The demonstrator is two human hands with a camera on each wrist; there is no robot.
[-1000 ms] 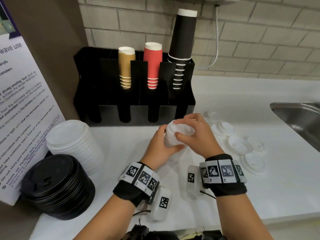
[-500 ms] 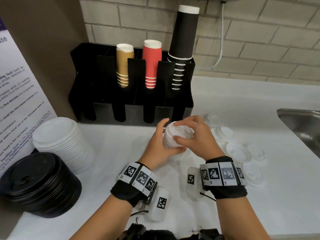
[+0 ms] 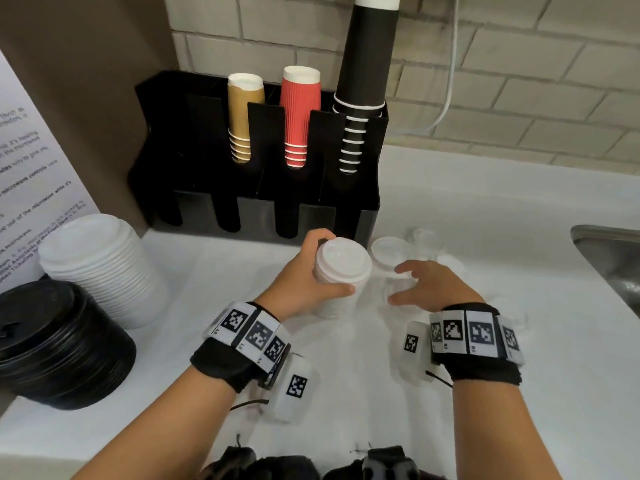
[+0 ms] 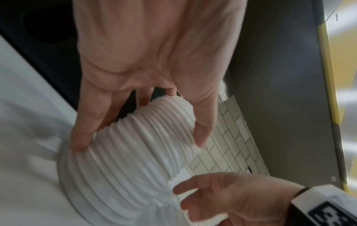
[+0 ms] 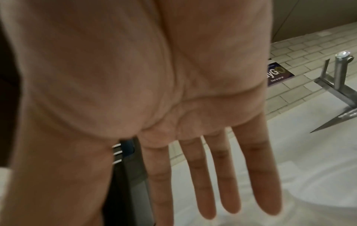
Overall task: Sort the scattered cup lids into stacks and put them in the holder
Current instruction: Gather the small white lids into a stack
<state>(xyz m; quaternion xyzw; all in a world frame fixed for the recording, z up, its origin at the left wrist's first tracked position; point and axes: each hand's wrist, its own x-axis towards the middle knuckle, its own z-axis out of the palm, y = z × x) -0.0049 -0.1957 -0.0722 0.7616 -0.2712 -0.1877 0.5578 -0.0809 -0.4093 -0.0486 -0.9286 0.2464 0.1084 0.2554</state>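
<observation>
My left hand [image 3: 334, 263] grips a tall stack of small white lids [image 3: 346, 258] that stands on the white counter, just in front of the black holder [image 3: 256, 209]. In the left wrist view the thumb and fingers [image 4: 79, 137] curl round the ribbed stack [image 4: 125, 168]. To the right of the stack my right hand [image 3: 398, 285] hovers open with spread fingers [image 5: 193, 183] and holds nothing. A loose white lid [image 3: 389, 249] lies just beyond it, and a clear one [image 3: 424, 237] lies farther back.
The holder's back slots carry tan, red and black cup stacks [image 3: 299, 116]. A pile of large white lids [image 3: 100, 261] and a pile of black lids [image 3: 59, 344] stand at the left. A steel sink [image 3: 613, 258] sits at the right edge.
My right hand has let go of the top of the lid stack, moved right and opened. My left hand keeps hold of the stack, which now stands on the counter.
</observation>
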